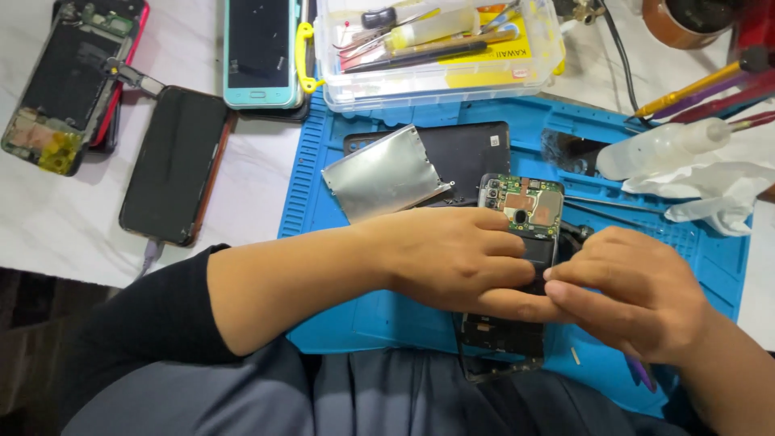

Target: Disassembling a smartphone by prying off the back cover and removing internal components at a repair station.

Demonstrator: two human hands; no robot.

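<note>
Back cover (464, 153) was already off, board (522, 206) exposed; my left hand (448, 258) gripped the opened phone (504, 331), right hand (634, 295) fingers pinched something hidden.

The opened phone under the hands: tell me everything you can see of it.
The opened phone lies lengthwise on the blue mat, back cover off. A green circuit board with metal shields and a camera module shows at its far end; a dark frame end pokes over the mat's near edge. The left hand rests across its middle, the right hand meets it from the side, fingertips pinching there. The middle is hidden.
</note>
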